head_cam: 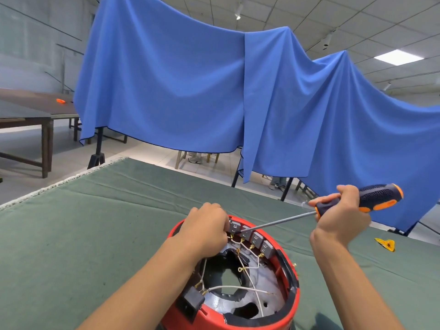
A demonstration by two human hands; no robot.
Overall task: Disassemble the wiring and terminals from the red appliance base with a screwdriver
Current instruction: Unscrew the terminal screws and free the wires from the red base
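Observation:
The red appliance base (291,285) lies open side up on the green cloth at the bottom centre. Inside it, white wires (240,288) with brass terminals run to a row of grey switch blocks (256,239) along the far rim. My left hand (206,228) rests on the far left rim, its fingers curled at the leftmost block and the wires there. My right hand (340,210) grips the black and orange screwdriver (373,197) by the handle. Its shaft slants down left, and the tip meets the blocks beside my left fingers.
The green cloth (95,234) covers the table. A small yellow and orange piece (385,244) lies on it at the right. Blue drapes (214,79) hang on stands behind the table. Brown tables (28,115) stand at the far left.

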